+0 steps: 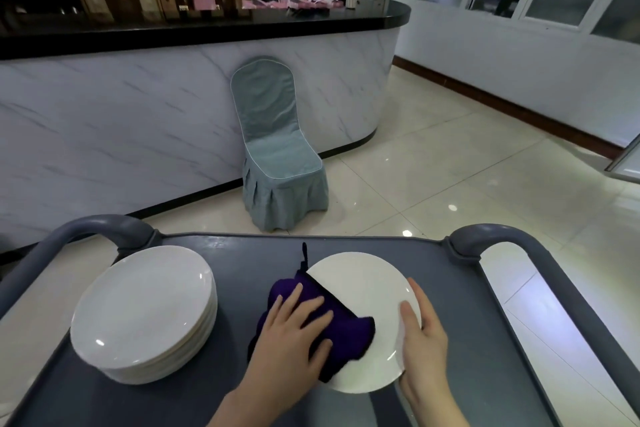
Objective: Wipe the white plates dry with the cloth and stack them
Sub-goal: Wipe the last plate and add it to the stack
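The round white plate [367, 295] is being gripped by the right hand [422, 333], and the purple cloth [346, 333] is being pressed down by the flat left hand [291, 326]. The white plate stack [145, 308] is sitting off left, nearest that hand.

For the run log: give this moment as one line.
step: wiping | left hand: cloth on plate | right hand: holds plate | stack: cart left

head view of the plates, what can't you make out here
- Head view: left part of the single round white plate is covered by the dark purple cloth and left hand.
- Right hand: any fingers under the plate's rim are hidden by it.
- Stack of white plates: rims merge, count unclear.
- Grey cart: cut off by bottom edge.
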{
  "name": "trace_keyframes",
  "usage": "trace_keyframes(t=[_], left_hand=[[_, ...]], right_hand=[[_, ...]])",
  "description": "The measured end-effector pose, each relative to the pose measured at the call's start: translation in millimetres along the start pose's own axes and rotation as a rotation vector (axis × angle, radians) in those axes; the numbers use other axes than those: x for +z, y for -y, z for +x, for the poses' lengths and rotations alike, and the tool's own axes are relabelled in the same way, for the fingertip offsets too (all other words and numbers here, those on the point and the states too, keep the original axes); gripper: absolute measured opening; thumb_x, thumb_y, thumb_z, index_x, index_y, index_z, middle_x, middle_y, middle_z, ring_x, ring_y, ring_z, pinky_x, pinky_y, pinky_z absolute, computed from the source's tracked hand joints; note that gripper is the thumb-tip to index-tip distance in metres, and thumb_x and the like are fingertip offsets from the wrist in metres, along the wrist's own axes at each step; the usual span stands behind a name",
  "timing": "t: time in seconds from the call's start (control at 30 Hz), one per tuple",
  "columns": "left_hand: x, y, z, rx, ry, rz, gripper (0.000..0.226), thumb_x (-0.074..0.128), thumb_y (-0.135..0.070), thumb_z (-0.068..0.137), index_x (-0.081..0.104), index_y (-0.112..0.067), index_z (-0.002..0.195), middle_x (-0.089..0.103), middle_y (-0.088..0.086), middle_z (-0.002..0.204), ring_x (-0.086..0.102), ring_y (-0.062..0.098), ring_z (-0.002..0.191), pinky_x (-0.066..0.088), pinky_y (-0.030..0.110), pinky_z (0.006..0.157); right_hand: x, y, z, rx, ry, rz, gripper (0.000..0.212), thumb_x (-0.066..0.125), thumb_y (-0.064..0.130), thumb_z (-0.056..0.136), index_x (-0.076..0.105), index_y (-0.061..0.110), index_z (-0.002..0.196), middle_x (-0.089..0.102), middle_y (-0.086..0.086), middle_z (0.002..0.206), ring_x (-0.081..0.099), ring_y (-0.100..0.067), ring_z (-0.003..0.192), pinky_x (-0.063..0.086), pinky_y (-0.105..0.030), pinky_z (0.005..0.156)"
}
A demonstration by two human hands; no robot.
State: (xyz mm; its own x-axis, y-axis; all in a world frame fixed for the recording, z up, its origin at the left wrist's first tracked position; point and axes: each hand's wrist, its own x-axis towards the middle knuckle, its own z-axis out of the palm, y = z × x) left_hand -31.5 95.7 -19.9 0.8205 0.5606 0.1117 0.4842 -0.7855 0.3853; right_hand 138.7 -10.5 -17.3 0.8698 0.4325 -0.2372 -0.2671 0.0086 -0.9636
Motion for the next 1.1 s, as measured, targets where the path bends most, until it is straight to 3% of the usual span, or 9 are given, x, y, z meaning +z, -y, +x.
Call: trace_keyframes(t=[0.1, 0.17, 0.3, 0.4, 0.57, 0.73, 0.9, 1.0, 1.1], left_hand=[[3, -14, -12, 0.138, -0.04, 0.009, 0.036, 0.052, -0.04, 0.088, 0.071, -0.032, 0.117, 0.062, -0.016, 0.126, 0.049, 0.012, 0.132, 0.033, 0.051, 0.114], [7, -27, -11, 0.212, 0.01, -0.023, 0.04, 0.047, -0.039, 0.09, 0.065, -0.036, 0.126, 0.059, -0.017, 0.132, 0.049, 0.004, 0.131, 0.034, 0.045, 0.115], [9, -31, 15, 0.159, 0.114, -0.015, 0.057, 0.027, -0.041, 0.098, 0.017, -0.041, 0.154, 0.011, -0.012, 0.163, 0.003, 0.005, 0.151, -0.004, 0.024, 0.12], [3, -15, 26, 0.052, 0.111, 0.113, 0.058, 0.027, -0.044, 0.102, 0.005, -0.037, 0.155, -0.011, -0.005, 0.162, -0.011, 0.014, 0.151, -0.012, 0.029, 0.119], [-7, -12, 6, -0.093, 0.019, 0.195, 0.053, 0.043, -0.042, 0.09, 0.057, -0.023, 0.138, 0.048, 0.01, 0.148, 0.046, 0.029, 0.136, 0.036, 0.052, 0.109], [9, -32, -11, 0.063, 0.044, -0.013, 0.061, 0.016, -0.043, 0.093, 0.01, -0.041, 0.154, -0.003, -0.025, 0.159, -0.008, -0.002, 0.147, -0.006, 0.031, 0.122], [6, -41, 13, 0.164, -0.022, 0.001, 0.054, 0.032, -0.033, 0.101, 0.023, -0.031, 0.154, 0.01, -0.011, 0.163, 0.003, 0.009, 0.151, 0.002, 0.04, 0.122], [2, -20, 28, 0.047, 0.004, 0.055, 0.055, 0.021, -0.04, 0.105, -0.005, -0.037, 0.154, -0.019, -0.016, 0.16, -0.024, 0.007, 0.147, -0.012, 0.034, 0.121], [2, -1, 23, -0.081, 0.03, 0.158, 0.054, 0.014, -0.043, 0.105, -0.017, -0.039, 0.149, -0.025, -0.013, 0.158, -0.024, 0.014, 0.147, -0.017, 0.04, 0.12]], right_hand=[[1, 2, -3, -0.028, -0.022, 0.018, 0.035, 0.052, 0.005, 0.101, 0.066, 0.033, 0.116, 0.066, 0.004, 0.129, 0.061, -0.019, 0.121, 0.046, -0.045, 0.108], [5, 0, -9, -0.012, -0.011, 0.03, 0.036, 0.051, 0.006, 0.101, 0.067, 0.037, 0.112, 0.066, 0.007, 0.128, 0.062, -0.013, 0.118, 0.048, -0.039, 0.104], [12, -10, -22, 0.041, 0.026, 0.068, 0.036, 0.051, 0.005, 0.101, 0.069, 0.036, 0.11, 0.07, 0.005, 0.123, 0.066, -0.014, 0.113, 0.05, -0.036, 0.099], [12, -7, -25, 0.038, 0.027, 0.072, 0.034, 0.053, 0.007, 0.101, 0.07, 0.035, 0.109, 0.071, 0.007, 0.122, 0.066, -0.016, 0.115, 0.05, -0.041, 0.102], [2, 19, -13, -0.061, -0.02, 0.051, 0.032, 0.054, 0.011, 0.101, 0.067, 0.039, 0.109, 0.068, 0.008, 0.125, 0.064, -0.016, 0.117, 0.049, -0.039, 0.103], [9, 23, -14, -0.075, -0.033, 0.072, 0.029, 0.052, 0.016, 0.102, 0.067, 0.037, 0.115, 0.069, 0.013, 0.12, 0.065, -0.008, 0.111, 0.05, -0.033, 0.096], [25, 8, -34, -0.064, 0.047, 0.045, 0.026, 0.049, 0.023, 0.104, 0.07, 0.038, 0.108, 0.071, 0.025, 0.113, 0.062, 0.013, 0.106, 0.044, -0.019, 0.094], [26, 7, -34, -0.05, 0.073, 0.032, 0.026, 0.051, 0.023, 0.104, 0.071, 0.038, 0.103, 0.072, 0.028, 0.108, 0.063, 0.012, 0.104, 0.045, -0.021, 0.094], [18, 17, -24, -0.094, 0.043, 0.003, 0.026, 0.051, 0.021, 0.103, 0.071, 0.036, 0.107, 0.07, 0.023, 0.116, 0.062, 0.003, 0.114, 0.045, -0.024, 0.098]])
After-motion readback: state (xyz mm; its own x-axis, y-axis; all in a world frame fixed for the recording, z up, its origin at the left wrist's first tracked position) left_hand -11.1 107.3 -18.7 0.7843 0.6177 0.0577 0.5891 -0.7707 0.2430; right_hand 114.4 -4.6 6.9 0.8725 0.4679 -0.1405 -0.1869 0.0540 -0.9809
